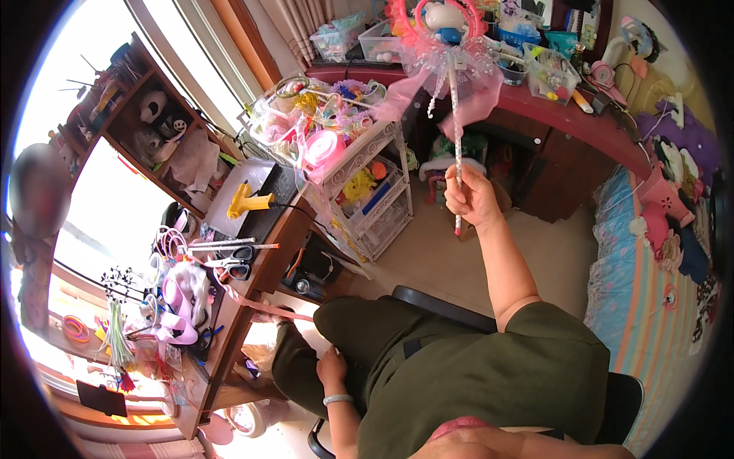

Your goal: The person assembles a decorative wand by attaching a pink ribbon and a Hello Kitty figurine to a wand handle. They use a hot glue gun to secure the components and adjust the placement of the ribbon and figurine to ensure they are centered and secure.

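My right hand (472, 195) is raised away from my body and closed round the lower part of a slim stick wrapped in patterned ribbon. The stick carries a decorated wand head (444, 23) with pink rings, a white and blue figure, pink ribbon tails and sheer tulle. Low by my thigh is my left hand (332, 366), a pale bracelet on its wrist; its fingers are too unclear to read. A pink ribbon (269, 310) runs from the wooden worktable (269, 275) to my knee. On that table lie black-handled scissors (235, 264), wrapped sticks (229, 246) and a yellow glue gun (246, 201).
A white rolling cart (367, 212) heaped with ribbons stands beyond the worktable. Behind the wand, a dark red desk (573, 123) holds plastic bins. At right is a bed (642, 310) with clothes. Lilac ribbon (180, 330) and a wooden shelf (132, 120) are at left.
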Demonstrator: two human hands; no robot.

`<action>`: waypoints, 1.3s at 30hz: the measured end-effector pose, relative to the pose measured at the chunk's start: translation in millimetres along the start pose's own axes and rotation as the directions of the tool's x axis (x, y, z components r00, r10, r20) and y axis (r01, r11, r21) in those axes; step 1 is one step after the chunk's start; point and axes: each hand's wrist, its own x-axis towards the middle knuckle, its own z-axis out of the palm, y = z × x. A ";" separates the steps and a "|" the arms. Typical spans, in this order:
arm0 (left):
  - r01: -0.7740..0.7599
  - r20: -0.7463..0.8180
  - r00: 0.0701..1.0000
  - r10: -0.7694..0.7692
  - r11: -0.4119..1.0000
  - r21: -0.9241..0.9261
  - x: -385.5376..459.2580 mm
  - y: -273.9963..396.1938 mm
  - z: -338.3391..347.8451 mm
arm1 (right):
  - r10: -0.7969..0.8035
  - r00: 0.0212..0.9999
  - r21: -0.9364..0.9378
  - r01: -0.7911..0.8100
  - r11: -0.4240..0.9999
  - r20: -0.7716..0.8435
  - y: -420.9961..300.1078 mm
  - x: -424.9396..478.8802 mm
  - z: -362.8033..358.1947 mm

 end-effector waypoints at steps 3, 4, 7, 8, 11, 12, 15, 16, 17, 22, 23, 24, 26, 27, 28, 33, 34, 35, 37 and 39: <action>0.011 0.021 1.000 -0.010 0.999 -0.039 1.0 -9.3 6.2 | 0.004 1.000 0.001 -0.004 1.000 -0.010 3.4 1.5 2.4; -0.002 0.036 0.999 0.003 0.999 -0.050 2.6 -12.3 8.9 | 0.000 1.000 0.000 0.000 1.000 -0.012 5.0 2.5 4.1; -0.013 -0.018 1.000 0.011 0.987 -0.161 5.1 -17.5 18.4 | -0.012 0.999 -0.011 0.011 1.000 -0.032 11.5 8.1 9.2; -0.001 -0.016 1.000 -0.001 0.984 -0.180 6.9 -19.2 21.0 | -0.019 0.999 -0.019 0.018 1.000 -0.047 14.4 10.9 9.9; -0.012 -0.059 0.998 -0.003 0.967 -0.254 7.9 -18.2 21.4 | -0.035 0.998 -0.064 0.031 0.997 -0.052 18.2 18.8 15.6; -0.039 -0.081 0.997 0.018 0.962 -0.270 8.9 -20.5 23.6 | -0.039 0.998 -0.083 0.035 0.996 -0.047 18.4 21.5 17.9; -0.088 -0.101 0.994 0.051 0.909 -0.408 11.7 -29.2 27.8 | -0.043 0.996 -0.088 0.037 0.995 -0.072 24.4 28.7 22.9; -0.080 -0.077 0.996 0.048 0.856 -0.510 13.6 -32.3 27.1 | -0.041 0.997 -0.103 0.034 0.994 -0.068 26.6 30.7 23.7; -0.070 -0.052 0.998 0.048 0.792 -0.606 16.4 -34.9 26.6 | -0.039 0.997 -0.119 0.031 0.992 -0.065 28.7 32.3 24.1; -0.425 -0.396 0.899 0.188 0.598 -0.680 46.5 75.7 -156.2 | 0.006 0.999 -0.169 -0.012 0.986 -0.039 47.2 41.9 32.1; -0.587 -0.550 0.804 0.225 0.447 -0.675 55.6 101.6 -197.7 | 0.034 0.999 -0.164 -0.039 0.986 -0.035 49.7 43.3 35.8; -0.648 -0.614 0.758 0.219 0.358 -0.672 65.5 124.4 -237.0 | 0.062 0.998 -0.175 -0.066 0.982 -0.029 54.6 42.7 38.6; -0.698 -0.668 0.716 0.202 0.204 -0.687 91.7 162.5 -300.0 | 0.118 0.993 -0.187 -0.121 0.975 -0.027 63.4 42.0 44.8; -0.683 -0.656 0.728 0.199 0.134 -0.718 105.0 178.0 -323.0 | 0.155 0.988 -0.189 -0.155 0.970 -0.017 65.1 41.0 50.4; -0.673 -0.647 0.733 0.208 0.083 -0.735 119.1 192.4 -340.8 | 0.183 0.983 -0.217 -0.177 0.960 0.006 66.4 39.6 53.4; -0.523 -0.622 0.730 0.284 -0.354 -0.775 144.4 248.9 -377.4 | 0.319 0.947 -0.305 -0.298 0.905 0.021 74.2 38.0 56.6; -0.512 -0.604 0.751 0.265 -0.344 -0.787 151.1 249.7 -371.6 | 0.344 0.939 -0.317 -0.322 0.892 0.015 74.4 39.3 58.2; -0.500 -0.586 0.772 0.247 -0.334 -0.799 158.2 250.0 -365.3 | 0.367 0.930 -0.329 -0.344 0.879 0.010 74.3 41.5 59.5; -0.467 -0.574 0.786 0.229 -0.389 -0.794 169.6 252.6 -354.2 | 0.381 0.924 -0.319 -0.360 0.877 0.006 76.7 44.9 57.5; -0.377 -0.531 0.811 0.246 -0.473 -0.796 174.3 255.1 -348.7 | 0.379 0.925 -0.310 -0.358 0.881 0.008 80.3 48.7 53.8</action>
